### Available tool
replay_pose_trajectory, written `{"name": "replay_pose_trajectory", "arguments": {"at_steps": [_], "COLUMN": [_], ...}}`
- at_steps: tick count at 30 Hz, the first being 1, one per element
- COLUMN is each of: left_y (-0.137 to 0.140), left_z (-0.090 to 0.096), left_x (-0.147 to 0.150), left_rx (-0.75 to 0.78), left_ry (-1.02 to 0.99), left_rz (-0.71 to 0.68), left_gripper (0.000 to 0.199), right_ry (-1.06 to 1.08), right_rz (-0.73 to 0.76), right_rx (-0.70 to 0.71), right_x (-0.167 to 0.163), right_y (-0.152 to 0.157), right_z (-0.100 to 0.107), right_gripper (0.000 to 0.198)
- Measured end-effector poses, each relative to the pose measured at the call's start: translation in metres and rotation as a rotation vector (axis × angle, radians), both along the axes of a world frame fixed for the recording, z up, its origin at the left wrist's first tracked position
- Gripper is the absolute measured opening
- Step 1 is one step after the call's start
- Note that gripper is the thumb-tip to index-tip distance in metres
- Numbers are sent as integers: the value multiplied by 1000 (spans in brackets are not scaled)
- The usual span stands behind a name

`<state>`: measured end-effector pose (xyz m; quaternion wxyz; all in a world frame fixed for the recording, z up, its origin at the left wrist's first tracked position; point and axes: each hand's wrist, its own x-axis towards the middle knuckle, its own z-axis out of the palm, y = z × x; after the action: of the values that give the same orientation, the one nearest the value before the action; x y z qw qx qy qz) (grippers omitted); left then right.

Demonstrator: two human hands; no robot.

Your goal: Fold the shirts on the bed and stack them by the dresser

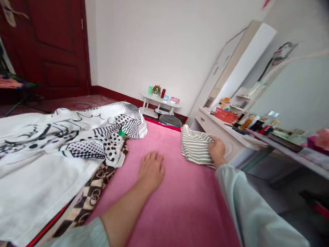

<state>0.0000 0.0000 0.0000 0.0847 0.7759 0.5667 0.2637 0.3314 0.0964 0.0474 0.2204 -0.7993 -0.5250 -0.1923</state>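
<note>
Fabric point(177, 206) in pink is lying under the left hand point(151, 168), its empty grip resting flat and unclosed, while the right hand point(218, 149) is clamping its grip on a striped cloth point(195, 145) at the fabric's far right side, a white stand point(159, 100) standing beyond.

I see the left hand point(151, 169) palm down, its fingers loosely extended and pointing forward. Behind it the bare left forearm point(125, 207) slants back to a pale sleeve point(86, 236) pushed well short of the wrist. To its right and slightly farther forward, the right hand point(217, 150) has its fingers curled in, the right sleeve point(257, 209) reaching its wrist.
</note>
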Motion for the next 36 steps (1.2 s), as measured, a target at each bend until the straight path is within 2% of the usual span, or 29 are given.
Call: {"name": "replay_pose_trajectory", "arguments": {"at_steps": [2, 5, 8, 12, 15, 16, 17, 19, 21, 23, 26, 30, 32, 36], "left_y": [0, 1, 2, 3, 3, 3, 3, 4, 4, 4, 4, 3, 3, 3], "left_z": [-1, -3, -4, -5, -5, -6, -6, -7, -8, -8, -7, -6, -6, -8], "left_x": [0, 0, 0, 0, -1, -1, -1, -1, -1, 0, 0, 0, -1, -1], "left_rx": [-4, -5, -4, 1, 3, 3, 3, 7, 18, 26, 23, 12, 20, 36], "left_ry": [-3, -11, -18, -17, -22, -24, -26, -28, -29, -28, -27, -29, -29, -33], "left_rz": [2, 2, 1, 0, 0, 0, 0, -2, -4, -3, 1, -5, -4, 0], "left_gripper": [35, 35, 35, 35, 34, 35, 35, 35, 35, 35, 34, 34, 34, 34], "right_ry": [89, 163, 166, 170, 115, 63, 2, -124, -204, -201, -59, 149, 149, -19], "right_rz": [-112, -234, -302, -289, -313, -264, -150, 245, 629, 778, 711, 517, 500, 597], "right_rx": [-151, -295, -339, -414, -392, -338, -278, -205, -246, -336, -339, -92, -45, -310], "right_x": [2, 6, 11, 16, 6, -1, -9, -27, -43, -54, -62, -71, -80, -96], "right_y": [-1, -3, -5, -11, -21, -26, -30, -40, -48, -53, -49, -37, -34, -38], "right_z": [-11, -22, -22, -9, -3, -3, -4, -11, -22, -32, -36, -29, -31, -38], "right_gripper": [47, 42, 48, 47, 46, 47, 47, 48, 54, 59, 51, 51, 52, 53]}}
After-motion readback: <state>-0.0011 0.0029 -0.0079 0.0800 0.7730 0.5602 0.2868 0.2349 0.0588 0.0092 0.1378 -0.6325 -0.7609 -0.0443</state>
